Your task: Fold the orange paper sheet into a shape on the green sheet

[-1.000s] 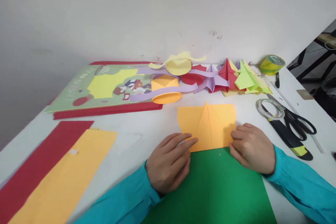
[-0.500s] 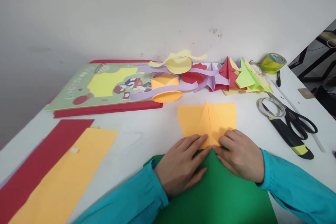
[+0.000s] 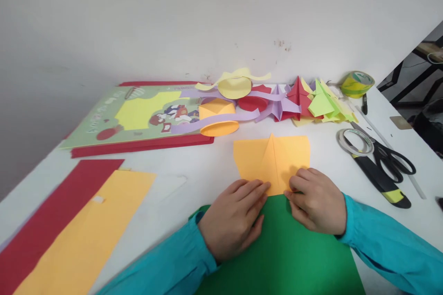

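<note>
An orange folded paper (image 3: 273,159) with a raised centre crease lies on the white table, its near edge overlapping a green sheet (image 3: 287,253). My left hand (image 3: 233,219) lies flat with its fingers stretched onto the paper's near left edge. My right hand (image 3: 316,200) presses the paper's near right edge with bent fingers. Both fingertips meet close to the crease's lower end. Teal sleeves cover both arms.
Red (image 3: 51,212) and orange (image 3: 86,235) paper strips lie at the left. A craft book (image 3: 138,117) sits behind. Folded paper shapes (image 3: 277,99) line the wall. Tape rolls (image 3: 356,84) (image 3: 356,142), scissors (image 3: 391,161) and a knife (image 3: 380,182) lie at the right.
Both hands slid inward along the orange paper's near edge toward the centre crease; since half a second ago they have barely shifted.
</note>
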Demonstrator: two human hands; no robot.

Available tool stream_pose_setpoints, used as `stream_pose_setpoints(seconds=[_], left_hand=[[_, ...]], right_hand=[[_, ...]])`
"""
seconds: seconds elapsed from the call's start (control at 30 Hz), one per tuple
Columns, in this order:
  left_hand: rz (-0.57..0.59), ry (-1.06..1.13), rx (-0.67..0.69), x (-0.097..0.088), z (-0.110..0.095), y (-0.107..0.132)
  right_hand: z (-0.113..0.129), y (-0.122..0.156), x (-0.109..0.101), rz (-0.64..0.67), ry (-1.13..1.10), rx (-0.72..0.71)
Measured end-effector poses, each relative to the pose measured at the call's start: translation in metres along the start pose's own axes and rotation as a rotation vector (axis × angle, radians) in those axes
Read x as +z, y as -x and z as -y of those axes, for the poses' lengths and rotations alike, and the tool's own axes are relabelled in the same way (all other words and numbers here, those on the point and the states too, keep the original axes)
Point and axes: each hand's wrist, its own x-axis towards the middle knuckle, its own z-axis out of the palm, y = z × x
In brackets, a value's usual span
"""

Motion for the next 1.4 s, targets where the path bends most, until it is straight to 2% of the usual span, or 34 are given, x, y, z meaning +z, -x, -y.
stream_pose_setpoints(seconds=[0.23,0.33,0.4,0.53,0.63,0.73,0.9,1.07,1.23,1.4], left_hand=[[-0.047,0.041,0.015,-0.002,0.005,0.003],[-0.023,0.099,0.012,0.000,0.011,0.006],[0.000,0.151,0.015,0.000,0.015,0.007],[-0.041,0.240,0.020,-0.002,0.022,0.005],[-0.128,0.252,0.021,0.000,0.025,0.004],[-0.189,0.217,0.017,0.004,0.025,0.003],[-0.242,0.074,0.043,0.006,0.019,-0.001],[-0.257,0.008,0.081,0.006,0.017,-0.004],[-0.271,0.004,0.067,0.008,0.015,-0.008],[-0.265,-0.127,0.050,0.015,0.005,-0.021]], right_hand=[[-0.014,0.003,-0.003,0.045,-0.034,-0.020],[-0.023,0.005,-0.006,0.089,-0.082,-0.029],[-0.030,0.006,-0.007,0.120,-0.134,-0.026],[-0.041,0.007,-0.007,0.153,-0.294,-0.038],[-0.048,0.009,-0.002,0.119,-0.430,-0.040],[-0.051,0.010,0.005,0.022,-0.495,-0.046],[-0.041,0.008,0.017,-0.174,-0.353,-0.036],[-0.028,0.003,0.025,-0.177,-0.186,-0.070],[-0.025,-0.002,0.025,-0.226,-0.033,-0.128],[-0.021,-0.006,0.027,-0.275,0.078,-0.209]])
